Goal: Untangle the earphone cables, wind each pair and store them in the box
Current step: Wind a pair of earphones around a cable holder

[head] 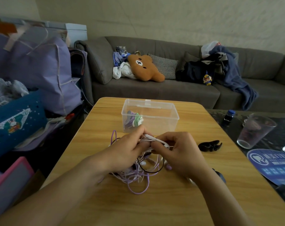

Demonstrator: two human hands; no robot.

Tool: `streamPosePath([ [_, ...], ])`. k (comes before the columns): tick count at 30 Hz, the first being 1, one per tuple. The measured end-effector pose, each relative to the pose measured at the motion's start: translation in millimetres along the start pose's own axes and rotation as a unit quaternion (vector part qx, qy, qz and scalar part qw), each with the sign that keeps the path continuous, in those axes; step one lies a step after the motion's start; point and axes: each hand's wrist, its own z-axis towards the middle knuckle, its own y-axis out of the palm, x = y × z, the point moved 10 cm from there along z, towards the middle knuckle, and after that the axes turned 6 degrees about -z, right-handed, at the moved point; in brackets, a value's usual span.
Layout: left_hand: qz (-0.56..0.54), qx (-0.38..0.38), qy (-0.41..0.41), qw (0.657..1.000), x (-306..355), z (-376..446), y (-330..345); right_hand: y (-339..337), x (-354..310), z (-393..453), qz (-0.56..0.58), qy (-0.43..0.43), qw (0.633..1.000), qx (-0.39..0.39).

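Observation:
A tangle of purple, white and black earphone cables (139,178) lies on the wooden table (163,206) just below my hands. My left hand (127,150) and my right hand (176,150) meet above it, both pinching a white earphone cable (152,139) that stretches between their fingertips. A purple earbud (168,167) peeks out under my right hand. Behind my hands stands a clear plastic box (161,111), open, with a purple and green wound bundle (133,122) in its left end.
A black clip-like object (209,145) lies on the table right of my hands. On the dark side table to the right stand a plastic cup (256,130), a small dark bottle (228,117) and a blue round card (272,165). A grey sofa sits behind; bags pile at left.

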Motion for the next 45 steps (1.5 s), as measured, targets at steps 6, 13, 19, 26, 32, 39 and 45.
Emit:
streamPosePath([
  [6,-0.027,-0.006,0.004,1.0,-2,3,-2,2,10,2,0.03,0.038,0.998,-0.041],
  [13,-0.035,0.045,0.003,0.998,-3,6,-8,6,13,2,0.039,0.038,0.996,-0.065],
  [19,-0.034,0.098,0.007,0.995,0,6,-10,-2,7,0,0.059,0.05,0.997,-0.031],
  [26,-0.064,0.137,0.015,0.988,2,7,-14,-5,10,2,0.078,0.061,0.995,-0.001],
  [32,-0.083,0.18,-0.011,0.98,-4,7,-18,1,20,1,0.088,0.087,0.992,-0.03],
  [39,-0.142,0.241,-0.052,0.959,-13,-1,-27,-4,15,1,0.111,0.057,0.992,0.029],
  [45,-0.205,0.371,-0.079,0.902,-20,-12,-42,14,5,-1,0.237,0.072,0.967,0.068],
])
